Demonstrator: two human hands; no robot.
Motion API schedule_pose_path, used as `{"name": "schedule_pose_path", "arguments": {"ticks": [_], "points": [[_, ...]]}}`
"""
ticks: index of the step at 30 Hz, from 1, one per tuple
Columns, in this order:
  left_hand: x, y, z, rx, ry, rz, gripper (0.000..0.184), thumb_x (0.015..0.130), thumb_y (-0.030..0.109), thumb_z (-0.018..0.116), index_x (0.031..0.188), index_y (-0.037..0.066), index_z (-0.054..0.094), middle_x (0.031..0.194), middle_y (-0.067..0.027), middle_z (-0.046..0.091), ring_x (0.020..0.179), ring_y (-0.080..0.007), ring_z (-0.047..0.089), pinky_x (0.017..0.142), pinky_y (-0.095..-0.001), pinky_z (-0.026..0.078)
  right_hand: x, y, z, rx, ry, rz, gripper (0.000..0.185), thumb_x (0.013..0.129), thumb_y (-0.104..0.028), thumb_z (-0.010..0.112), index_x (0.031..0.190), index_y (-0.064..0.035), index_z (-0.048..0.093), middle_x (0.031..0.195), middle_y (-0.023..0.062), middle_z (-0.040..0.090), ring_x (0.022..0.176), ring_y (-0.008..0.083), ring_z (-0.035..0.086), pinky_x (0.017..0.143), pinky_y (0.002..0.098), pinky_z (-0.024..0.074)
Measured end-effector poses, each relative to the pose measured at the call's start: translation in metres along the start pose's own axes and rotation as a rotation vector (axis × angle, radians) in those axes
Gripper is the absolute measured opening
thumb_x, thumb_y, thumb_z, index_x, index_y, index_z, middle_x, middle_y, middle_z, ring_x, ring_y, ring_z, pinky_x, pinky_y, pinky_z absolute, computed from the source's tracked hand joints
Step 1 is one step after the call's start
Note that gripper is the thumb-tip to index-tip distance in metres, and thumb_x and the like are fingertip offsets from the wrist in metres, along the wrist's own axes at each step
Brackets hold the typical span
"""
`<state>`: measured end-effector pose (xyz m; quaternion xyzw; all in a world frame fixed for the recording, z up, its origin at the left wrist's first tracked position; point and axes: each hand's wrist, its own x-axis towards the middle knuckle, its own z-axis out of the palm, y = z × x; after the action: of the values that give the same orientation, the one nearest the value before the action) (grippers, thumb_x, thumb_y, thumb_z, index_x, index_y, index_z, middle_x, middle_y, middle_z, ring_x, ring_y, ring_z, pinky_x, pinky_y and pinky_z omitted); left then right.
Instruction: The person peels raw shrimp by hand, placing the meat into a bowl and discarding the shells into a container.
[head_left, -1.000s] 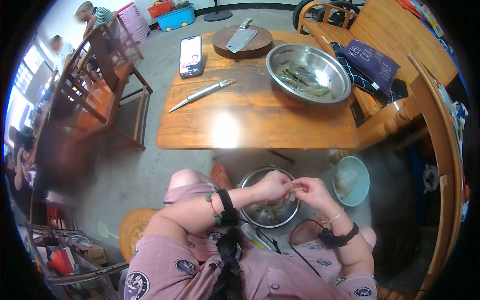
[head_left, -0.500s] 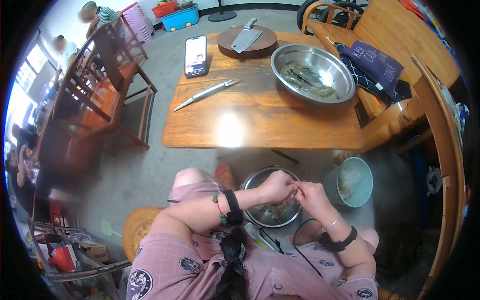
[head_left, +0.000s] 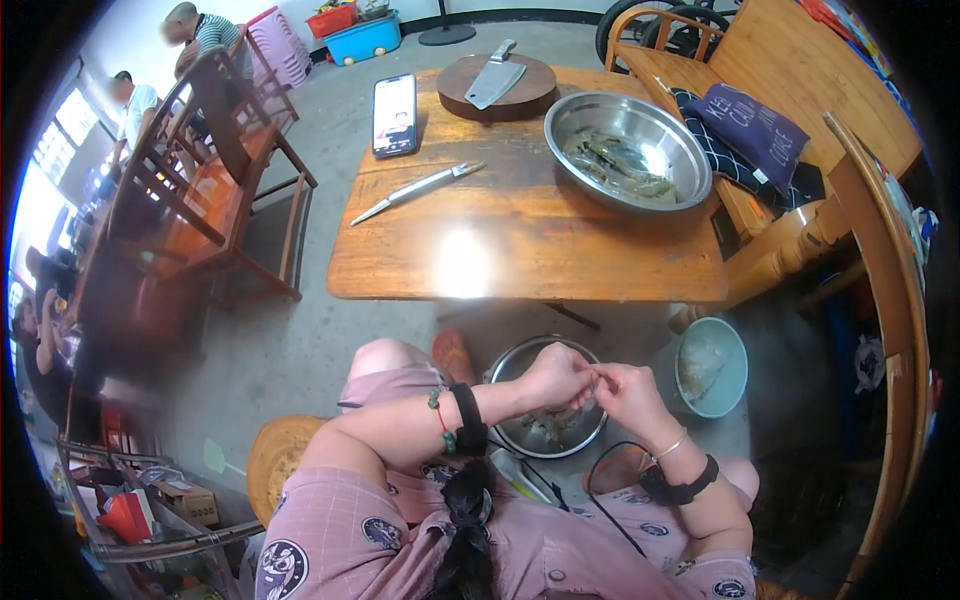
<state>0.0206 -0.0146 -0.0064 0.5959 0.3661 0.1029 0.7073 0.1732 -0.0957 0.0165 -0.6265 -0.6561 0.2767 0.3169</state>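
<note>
Over a steel bowl on the floor, my two hands meet with their fingertips pinched together. My left hand is closed around what looks like a shrimp, mostly hidden by the fingers. My right hand pinches at the same small piece from the other side. Several greyish shrimp lie in the bowl below. On the table, a larger steel basin holds more shrimp in it.
On the wooden table are a phone, a slim pen-like tool and a cleaver on a round chopping board. A pale green bucket stands at right. Other people sit at left.
Both hands stay pinched together over the bowl. My right hand's fingers have shifted slightly and look a little more stretched; the view has moved slightly.
</note>
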Motion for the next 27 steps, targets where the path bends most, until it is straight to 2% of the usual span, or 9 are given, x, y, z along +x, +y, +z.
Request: {"name": "schedule_pose_path", "arguments": {"ticks": [1, 3, 7, 13, 18, 21, 24, 26, 27], "points": [[0.001, 0.001, -0.001, -0.002, -0.002, -0.001, 0.019, 0.093, 0.007, 0.056, 0.084, -0.005, 0.068, 0.064, -0.0052, 0.063, 0.051, -0.0098, 0.058, 0.046, -0.0245, 0.049, 0.001, -0.004, 0.0, -0.001, -0.001, 0.003, 0.025, 0.078, -0.002, 0.063, 0.101, 0.0018, 0.068, 0.08, 0.0181, 0.069, 0.067, 0.0237, 0.068, 0.063, 0.031, 0.0541], [0.001, 0.0, 0.001, 0.022, 0.045, -0.02, 0.019, 0.093, 0.007, 0.056, 0.084, -0.005, 0.069, 0.066, -0.0061, 0.064, 0.053, -0.0105, 0.06, 0.048, -0.0245, 0.051, 0.001, -0.012, 0.0, 0.059, -0.041, 0.036, 0.022, 0.077, -0.003, 0.06, 0.098, 0.0006, 0.068, 0.08, 0.0209, 0.066, 0.07, 0.034, 0.067, 0.063, 0.0379, 0.0543], [-0.002, 0.0, 0.001, 0.062, 0.081, -0.014, 0.018, 0.092, 0.007, 0.057, 0.086, -0.005, 0.07, 0.071, -0.0083, 0.068, 0.059, -0.0118, 0.064, 0.054, -0.0247, 0.054, 0.002, -0.001, 0.007, -0.013, 0.053, -0.056, 0.023, 0.077, -0.002, 0.059, 0.098, 0.0003, 0.067, 0.079, 0.0206, 0.066, 0.07, 0.0328, 0.068, 0.063, 0.0378, 0.0544], [-0.001, 0.0, 0.001, 0.047, 0.075, -0.041, 0.016, 0.091, 0.006, 0.059, 0.09, -0.005, 0.07, 0.075, -0.0081, 0.069, 0.062, -0.0113, 0.065, 0.057, -0.0244, 0.055, 0.002, -0.006, 0.004, 0.005, 0.065, -0.015, 0.023, 0.077, 0.0, 0.06, 0.098, -0.0001, 0.068, 0.077, 0.0209, 0.066, 0.067, 0.0319, 0.068, 0.061, 0.0365, 0.0544], [-0.004, 0.004, 0.002, -0.082, 0.086, 0.013, 0.015, 0.089, 0.006, 0.061, 0.09, -0.004, 0.071, 0.074, -0.0069, 0.069, 0.065, -0.011, 0.065, 0.058, -0.0234, 0.053, 0.004, -0.008, 0.0, 0.044, 0.066, 0.009, 0.026, 0.077, 0.003, 0.059, 0.1, -0.003, 0.069, 0.079, 0.0194, 0.066, 0.067, 0.029, 0.069, 0.063, 0.034, 0.0548], [0.003, -0.009, 0.0, 0.014, 0.113, 0.04, 0.014, 0.088, 0.005, 0.061, 0.09, -0.004, 0.071, 0.073, -0.0071, 0.068, 0.064, -0.0118, 0.064, 0.059, -0.025, 0.053, 0.003, 0.001, 0.004, 0.041, 0.113, -0.034, 0.026, 0.076, 0.003, 0.059, 0.099, -0.0035, 0.069, 0.082, 0.0195, 0.066, 0.071, 0.0314, 0.068, 0.064, 0.0348, 0.0549], [0.001, -0.006, 0.002, -0.156, 0.067, -0.001, 0.016, 0.092, 0.005, 0.06, 0.095, -0.006, 0.07, 0.084, -0.0101, 0.069, 0.07, -0.0134, 0.065, 0.065, -0.0251, 0.056, 0.001, 0.002, 0.002, 0.08, 0.135, 0.003, 0.026, 0.074, 0.002, 0.059, 0.097, -0.0036, 0.07, 0.081, 0.02, 0.066, 0.071, 0.0332, 0.068, 0.063, 0.0355, 0.0543], [0.001, -0.003, -0.001, -0.076, 0.037, 0.034, 0.018, 0.092, 0.007, 0.061, 0.099, -0.007, 0.068, 0.089, -0.011, 0.069, 0.072, -0.0143, 0.066, 0.067, -0.0244, 0.057, 0.001, 0.006, 0.002, 0.098, 0.141, 0.038, 0.025, 0.073, 0.002, 0.061, 0.096, -0.0036, 0.07, 0.077, 0.0197, 0.065, 0.064, 0.0311, 0.066, 0.059, 0.0349, 0.0525], [0.0, 0.001, 0.0, -0.134, 0.051, -0.055, 0.018, 0.092, 0.007, 0.061, 0.101, -0.008, 0.067, 0.09, -0.0115, 0.069, 0.072, -0.0147, 0.066, 0.068, -0.0247, 0.057, 0.002, 0.008, 0.002, 0.092, 0.138, 0.036, 0.024, 0.074, 0.0, 0.061, 0.096, -0.003, 0.07, 0.077, 0.0198, 0.065, 0.063, 0.0308, 0.066, 0.058, 0.0349, 0.0523]]}}
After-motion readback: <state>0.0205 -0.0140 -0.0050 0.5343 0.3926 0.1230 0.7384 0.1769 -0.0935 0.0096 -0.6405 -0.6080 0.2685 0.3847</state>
